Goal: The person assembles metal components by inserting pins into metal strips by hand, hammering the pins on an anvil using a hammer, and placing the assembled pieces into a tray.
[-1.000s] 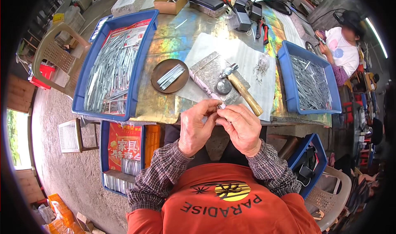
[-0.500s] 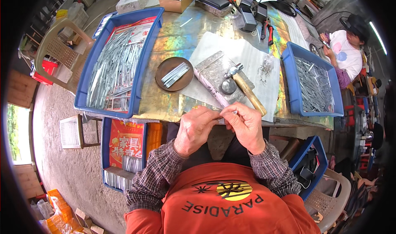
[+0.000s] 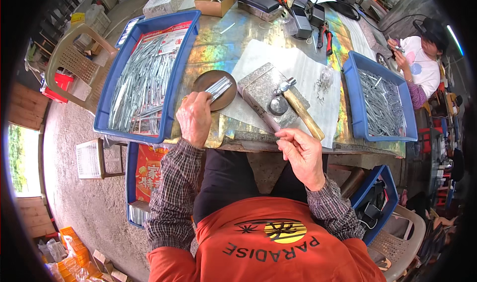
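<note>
My left hand (image 3: 195, 119) is over the near-left rim of a round brown plate (image 3: 199, 83). Its fingers curl together at the lower ends of thin silvery metal strips (image 3: 218, 87) lying there; whether a strip is between them is hidden. Just beyond the table's front edge, my right hand (image 3: 302, 155) has thumb and forefinger pinched; anything in them is too small to name. Ahead of it, a stone block (image 3: 256, 83) rests on white paper (image 3: 258, 50). On the block lie a wooden-handled hammer (image 3: 304, 114) and a round dark metal piece (image 3: 278, 106).
Blue trays of metal strips flank the table: a large left tray (image 3: 166, 118) and a right tray (image 3: 361, 98). Red-handled pliers (image 3: 328, 42), a cardboard box (image 3: 213, 6) and black devices (image 3: 300, 23) are farther back. A co-worker (image 3: 422, 58) sits at the right.
My left hand has parted from my right and moved left to the brown plate. My right hand has shifted slightly right and down, still pinched.
</note>
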The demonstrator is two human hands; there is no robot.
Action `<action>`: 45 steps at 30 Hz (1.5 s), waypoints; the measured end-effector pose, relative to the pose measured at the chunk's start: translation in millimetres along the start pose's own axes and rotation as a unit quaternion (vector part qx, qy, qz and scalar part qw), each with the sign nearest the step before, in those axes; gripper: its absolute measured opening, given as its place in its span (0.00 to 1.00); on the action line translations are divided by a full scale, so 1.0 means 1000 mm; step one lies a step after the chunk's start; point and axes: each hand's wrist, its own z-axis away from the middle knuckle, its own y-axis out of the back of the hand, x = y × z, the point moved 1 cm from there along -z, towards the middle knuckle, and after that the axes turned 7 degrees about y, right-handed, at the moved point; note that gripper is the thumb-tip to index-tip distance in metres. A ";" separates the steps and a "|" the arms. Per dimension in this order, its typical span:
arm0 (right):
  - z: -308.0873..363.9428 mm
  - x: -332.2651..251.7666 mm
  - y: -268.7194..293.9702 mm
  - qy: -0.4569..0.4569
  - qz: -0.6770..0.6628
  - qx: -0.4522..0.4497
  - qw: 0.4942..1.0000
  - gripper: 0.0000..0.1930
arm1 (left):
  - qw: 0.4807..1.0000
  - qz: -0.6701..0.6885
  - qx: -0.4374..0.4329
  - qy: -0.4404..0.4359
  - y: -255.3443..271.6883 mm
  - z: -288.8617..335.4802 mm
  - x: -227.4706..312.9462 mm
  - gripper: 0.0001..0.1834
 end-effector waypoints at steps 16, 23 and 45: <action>0.004 0.003 0.003 -0.025 0.029 -0.008 0.999 0.05 | 0.995 -0.058 0.059 -0.063 0.004 0.000 -0.006 0.09; 0.004 0.005 0.004 -0.037 0.037 -0.016 0.999 0.06 | 0.985 -0.167 0.037 0.001 0.079 -0.011 -0.045 0.06; 0.003 0.005 -0.004 -0.027 0.070 -0.048 0.996 0.06 | 0.943 -0.291 -0.156 0.037 0.088 -0.034 -0.116 0.02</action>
